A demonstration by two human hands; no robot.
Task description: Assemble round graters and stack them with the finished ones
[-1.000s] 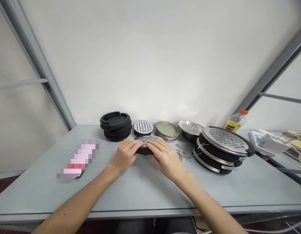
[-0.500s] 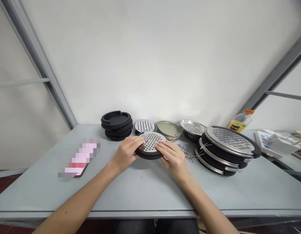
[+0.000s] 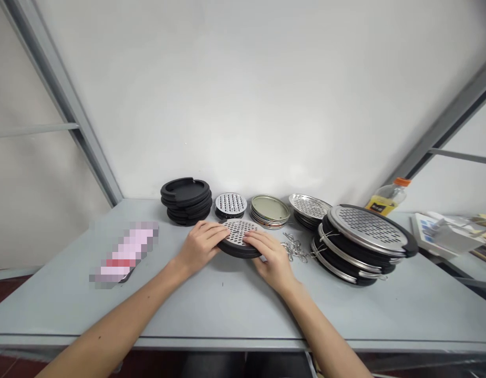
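Both my hands grip one round black ring with a slotted metal disc point(image 3: 238, 230) set in its top. My left hand point(image 3: 203, 242) has its fingers over the left side of the rim. From the right, my right hand point(image 3: 271, 258) presses its fingers on the disc's edge, the thumb below. The piece is held over the table, its near edge tilted down. Behind it stand a stack of small slotted discs point(image 3: 231, 202) and a stack of olive-coloured round lids point(image 3: 270, 208). Thin bent wire clips point(image 3: 295, 248) lie right of my right hand.
A stack of black rings point(image 3: 186, 202) stands at the back left. Perforated metal plates point(image 3: 310, 206) are piled behind a tall stack of black-and-metal assemblies point(image 3: 364, 241) on the right. A pixelated pink phone point(image 3: 128, 254) lies left. A bottle with an orange cap point(image 3: 389, 197) stands at the back right.
The ring and disc have tilted more, with the disc's far edge lower. My right hand has shifted slightly left, its fingers further onto the disc. The whole view has moved a little.
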